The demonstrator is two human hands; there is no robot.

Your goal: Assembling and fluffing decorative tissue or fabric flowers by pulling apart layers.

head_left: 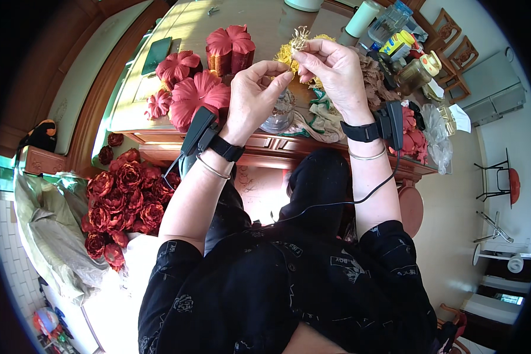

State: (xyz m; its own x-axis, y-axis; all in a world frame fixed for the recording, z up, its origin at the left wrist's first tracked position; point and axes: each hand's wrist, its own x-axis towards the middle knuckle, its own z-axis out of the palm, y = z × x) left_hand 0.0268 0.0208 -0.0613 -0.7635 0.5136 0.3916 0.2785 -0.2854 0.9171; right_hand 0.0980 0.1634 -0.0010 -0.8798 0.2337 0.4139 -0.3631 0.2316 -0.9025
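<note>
Petal stacks (200, 100) are sitting on the left of the table (189, 23), a phone (157, 55) lying behind the leftmost ones. A jar (276, 121) is standing midway along the near edge — a cloth (321, 124) is lying right of it. Bottles (413, 76) are clustering at the right, a bag (438, 138) lying nearer. Flowers (124, 197) are lying heaped left of the table, chairs (463, 55) standing beyond its far right.

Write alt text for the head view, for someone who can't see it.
A person's right hand pinches a gold thread-like tuft over a wooden table, the left hand close beside it. Stacked red petals sit on the table to the left, a brown jar to the right. Dark-red artificial flowers are heaped at lower left.
</note>
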